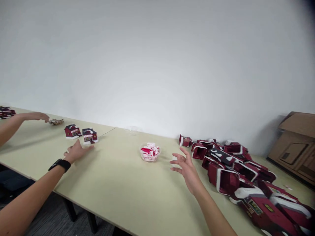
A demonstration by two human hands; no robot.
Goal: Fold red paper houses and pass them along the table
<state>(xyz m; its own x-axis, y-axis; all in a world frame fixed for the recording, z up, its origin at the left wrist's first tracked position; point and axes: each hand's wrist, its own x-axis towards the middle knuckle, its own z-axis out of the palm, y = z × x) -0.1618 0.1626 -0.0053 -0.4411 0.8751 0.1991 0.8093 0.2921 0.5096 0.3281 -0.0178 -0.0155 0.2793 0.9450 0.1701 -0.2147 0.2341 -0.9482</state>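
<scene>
Little red house is at 1 o'clock from the left hand, just beside its fingers. That arm stretches in from 8 o'clock, and its grip is loose and apart. The right hand reaches over the surface from 5 o'clock, grip apart too, fingers spread toward 10 o'clock, near a clear bowl.

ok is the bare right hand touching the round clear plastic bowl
Apart. The head view shows a strip of pale yellowish tabletop between the bare right hand and the round clear plastic bowl.
</scene>
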